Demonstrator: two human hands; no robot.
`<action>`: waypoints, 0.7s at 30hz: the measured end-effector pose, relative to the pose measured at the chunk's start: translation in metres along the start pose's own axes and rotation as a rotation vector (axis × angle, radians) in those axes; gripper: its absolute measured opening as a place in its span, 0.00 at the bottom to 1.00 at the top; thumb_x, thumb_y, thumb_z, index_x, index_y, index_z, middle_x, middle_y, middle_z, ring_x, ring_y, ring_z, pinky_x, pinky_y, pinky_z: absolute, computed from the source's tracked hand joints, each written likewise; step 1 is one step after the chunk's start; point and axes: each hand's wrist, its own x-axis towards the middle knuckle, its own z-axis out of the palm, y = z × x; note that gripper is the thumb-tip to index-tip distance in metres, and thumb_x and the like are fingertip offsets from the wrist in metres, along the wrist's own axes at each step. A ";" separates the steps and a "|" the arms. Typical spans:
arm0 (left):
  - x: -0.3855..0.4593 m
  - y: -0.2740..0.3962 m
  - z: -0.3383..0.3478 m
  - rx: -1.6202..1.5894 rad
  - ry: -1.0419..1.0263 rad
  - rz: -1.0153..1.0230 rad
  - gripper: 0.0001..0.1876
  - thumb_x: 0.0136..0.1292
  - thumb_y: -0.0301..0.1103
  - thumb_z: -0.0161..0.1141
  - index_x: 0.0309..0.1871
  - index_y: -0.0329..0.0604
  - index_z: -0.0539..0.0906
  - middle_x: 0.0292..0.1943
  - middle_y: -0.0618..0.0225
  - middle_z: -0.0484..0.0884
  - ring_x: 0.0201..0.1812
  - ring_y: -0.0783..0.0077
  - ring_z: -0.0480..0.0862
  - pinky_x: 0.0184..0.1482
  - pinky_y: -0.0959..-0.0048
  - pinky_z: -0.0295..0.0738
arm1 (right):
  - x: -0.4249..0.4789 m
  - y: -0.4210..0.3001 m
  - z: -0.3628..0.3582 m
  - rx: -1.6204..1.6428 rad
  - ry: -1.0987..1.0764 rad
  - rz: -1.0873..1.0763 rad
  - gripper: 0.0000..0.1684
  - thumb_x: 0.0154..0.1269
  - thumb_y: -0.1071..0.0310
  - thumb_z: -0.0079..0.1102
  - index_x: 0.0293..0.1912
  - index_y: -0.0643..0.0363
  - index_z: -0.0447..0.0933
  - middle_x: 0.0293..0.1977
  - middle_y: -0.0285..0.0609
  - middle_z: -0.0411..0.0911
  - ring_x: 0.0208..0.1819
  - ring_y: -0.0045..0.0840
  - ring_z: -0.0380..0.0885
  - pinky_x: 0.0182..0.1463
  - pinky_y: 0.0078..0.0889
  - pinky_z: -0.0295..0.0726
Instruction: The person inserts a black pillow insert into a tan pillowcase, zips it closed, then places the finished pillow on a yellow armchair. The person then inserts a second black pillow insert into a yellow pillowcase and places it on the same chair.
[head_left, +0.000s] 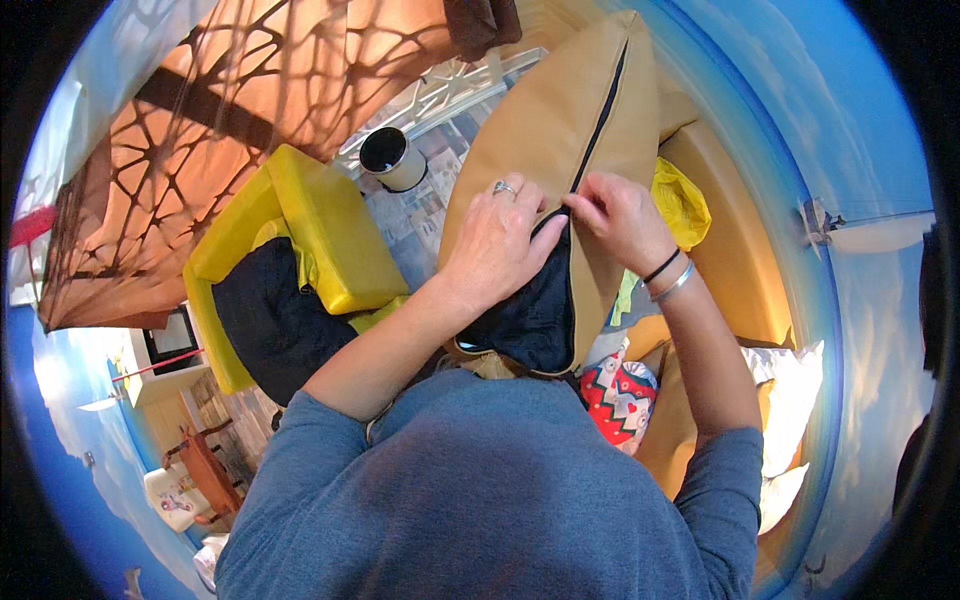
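Observation:
A tan leather-look cushion cover (501, 142) stands before me, its far end tapering to a point. A zipper (604, 124) runs along it. Beyond my hands the two edges lie close together with a narrow dark line between them; nearer my body they spread apart around a black inner lining (529, 315). My left hand (506, 225) grips the cover beside the zipper, thumb along the edge of the opening. My right hand (615, 217) pinches the zipper where the two edges meet; the pull tab is hidden behind the fingers.
At left stands a yellow armchair (345, 240) with a black cloth (274, 322) on it. A bin (394, 161) is on the floor beyond. On the tan sofa (735, 225) at right are a yellow bag (679, 202), a red patterned cloth item (619, 394) and white pillows (780, 405).

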 end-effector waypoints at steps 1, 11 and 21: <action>0.005 -0.004 0.003 0.029 0.018 0.002 0.13 0.65 0.37 0.62 0.38 0.34 0.78 0.37 0.50 0.79 0.43 0.47 0.80 0.47 0.54 0.75 | -0.005 -0.009 -0.002 -0.116 -0.019 0.033 0.19 0.63 0.55 0.63 0.27 0.61 0.78 0.25 0.56 0.79 0.31 0.52 0.80 0.35 0.50 0.79; -0.019 0.001 -0.017 0.179 -0.447 -0.278 0.18 0.66 0.42 0.63 0.36 0.33 0.74 0.33 0.35 0.82 0.39 0.36 0.84 0.40 0.47 0.78 | -0.058 -0.033 0.004 0.069 -0.110 0.150 0.17 0.63 0.62 0.54 0.26 0.66 0.76 0.24 0.60 0.76 0.28 0.52 0.79 0.35 0.51 0.77; 0.004 -0.031 0.028 -0.223 -0.169 -0.208 0.10 0.69 0.35 0.59 0.39 0.36 0.76 0.30 0.57 0.82 0.33 0.55 0.83 0.35 0.61 0.76 | -0.026 -0.031 0.035 0.010 0.208 0.079 0.13 0.66 0.65 0.54 0.29 0.63 0.71 0.26 0.58 0.75 0.32 0.55 0.77 0.37 0.55 0.74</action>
